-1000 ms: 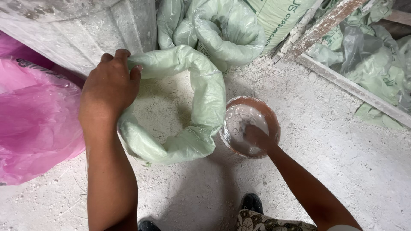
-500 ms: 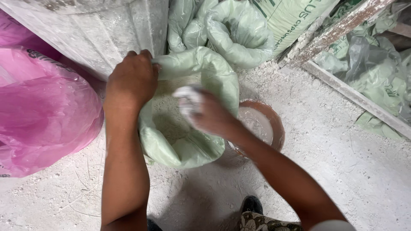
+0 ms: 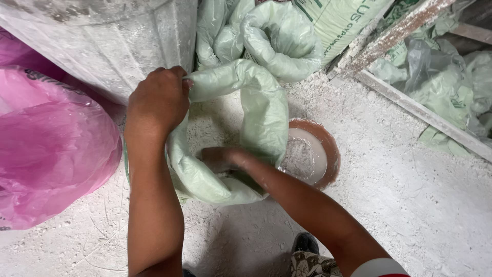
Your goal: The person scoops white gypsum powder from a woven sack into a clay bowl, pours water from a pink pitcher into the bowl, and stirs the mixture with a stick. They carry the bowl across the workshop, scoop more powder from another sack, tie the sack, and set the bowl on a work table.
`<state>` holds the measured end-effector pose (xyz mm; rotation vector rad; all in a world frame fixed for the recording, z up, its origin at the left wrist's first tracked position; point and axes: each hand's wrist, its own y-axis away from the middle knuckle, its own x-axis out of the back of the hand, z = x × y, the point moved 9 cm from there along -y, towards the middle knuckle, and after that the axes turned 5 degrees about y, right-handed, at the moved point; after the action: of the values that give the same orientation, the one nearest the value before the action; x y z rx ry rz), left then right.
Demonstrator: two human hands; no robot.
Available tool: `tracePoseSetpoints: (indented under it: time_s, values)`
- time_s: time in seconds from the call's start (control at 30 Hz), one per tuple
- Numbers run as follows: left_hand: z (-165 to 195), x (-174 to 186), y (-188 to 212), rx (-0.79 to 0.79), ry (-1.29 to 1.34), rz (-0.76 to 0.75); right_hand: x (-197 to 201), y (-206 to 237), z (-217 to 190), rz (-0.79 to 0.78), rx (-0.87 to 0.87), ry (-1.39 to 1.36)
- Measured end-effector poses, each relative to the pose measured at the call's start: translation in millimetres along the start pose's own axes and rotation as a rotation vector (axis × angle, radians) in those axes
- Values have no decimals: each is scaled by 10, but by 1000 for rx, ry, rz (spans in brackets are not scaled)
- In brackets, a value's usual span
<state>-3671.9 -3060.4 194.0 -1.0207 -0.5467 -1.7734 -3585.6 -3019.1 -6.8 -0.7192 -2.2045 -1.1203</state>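
A pale green sack (image 3: 266,118) of white powder (image 3: 215,133) sits open at the centre, its rim rolled down. The left hand (image 3: 159,100) pinches the rolled rim at ten o'clock, fingers closed on the plastic. The right hand (image 3: 220,159) reaches inside at six o'clock, dusted white; whether it is cupped or closed I cannot tell. A brown-rimmed bowl (image 3: 330,154) touches the sack at three o'clock. A pink bag (image 3: 51,149) lies at nine o'clock.

Green sack (image 3: 256,113) — pink bag (image 3: 51,154) leftward
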Motion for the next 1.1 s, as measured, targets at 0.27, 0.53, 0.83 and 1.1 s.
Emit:
tracePoseSetpoints:
  time_s: [0.27,0.53,0.83,1.1]
  values:
    - [54,75,82,33,4,21,152,345,182,201,-122,-1285]
    - [67,75,67,12,-23,79,434,822,584,258,45,-1515]
    - [141,1,50,15,-110,51,-34,2246,2263,503,-83,-1597]
    - [543,5,192,-149,-404,137,-746,2360,3150,509,-550,-1264]
